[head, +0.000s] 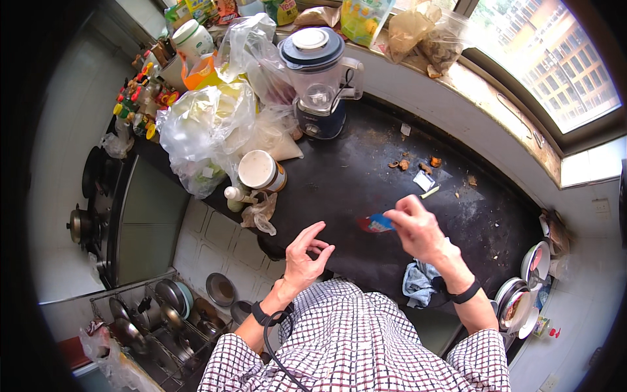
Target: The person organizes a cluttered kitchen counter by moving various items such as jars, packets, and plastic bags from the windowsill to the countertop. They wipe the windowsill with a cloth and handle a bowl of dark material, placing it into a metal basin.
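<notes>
Pinched in the fingers of my right hand [421, 228] is a small red and blue plastic packet [376, 223], held above the black countertop [323, 196] and a little blurred. My left hand [304, 255] hovers over the front edge of the counter. Its fingers are apart and nothing is between them. Beyond my right hand lie a small white packet [423, 181], a green stalk piece [430, 191] and several brown root-like scraps [403, 164]. A crumpled blue cloth [419, 284] rests at the counter's front edge, below my right wrist.
A blender [318, 83] stands at the back. Left of it are filled plastic bags [205, 127] and a white-lidded jar [262, 170]. Stacked bowls [514, 304] sit at the right end. A wire rack [161, 328] of pans is at lower left. Bagged goods line the windowsill [470, 93].
</notes>
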A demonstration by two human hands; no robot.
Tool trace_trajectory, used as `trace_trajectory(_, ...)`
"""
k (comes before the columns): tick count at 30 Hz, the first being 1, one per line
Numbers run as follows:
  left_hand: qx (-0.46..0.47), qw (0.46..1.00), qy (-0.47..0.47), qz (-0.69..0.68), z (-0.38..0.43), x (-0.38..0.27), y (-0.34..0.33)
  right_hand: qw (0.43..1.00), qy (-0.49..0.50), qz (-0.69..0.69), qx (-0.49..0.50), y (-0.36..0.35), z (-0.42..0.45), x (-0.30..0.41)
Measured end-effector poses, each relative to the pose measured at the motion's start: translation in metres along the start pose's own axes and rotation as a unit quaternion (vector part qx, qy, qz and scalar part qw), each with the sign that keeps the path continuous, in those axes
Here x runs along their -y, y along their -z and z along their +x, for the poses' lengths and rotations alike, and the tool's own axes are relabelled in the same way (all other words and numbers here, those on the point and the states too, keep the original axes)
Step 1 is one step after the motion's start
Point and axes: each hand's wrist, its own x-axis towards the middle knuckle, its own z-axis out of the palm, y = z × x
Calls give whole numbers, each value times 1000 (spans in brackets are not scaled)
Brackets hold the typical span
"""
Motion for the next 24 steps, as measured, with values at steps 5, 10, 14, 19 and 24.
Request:
trace_trajectory(5,42,999,-33,9,15,-1,-8,994,43,40,96,-44,12,21)
trace_trajectory(10,10,997,-76,-11,16,-4,0,989,109,47,89,-54,35,53)
trace_trajectory(14,-62,995,-72,4,16,16,20,987,146,35,49,-80,56,60)
trace_trajectory(19,-234,963,41,-127,28,52,41,985,137,36,-97,-85,63,74)
trace_trajectory(24,-317,941,53,-103,43,90,57,995,21,56,-77,-95,15,39)
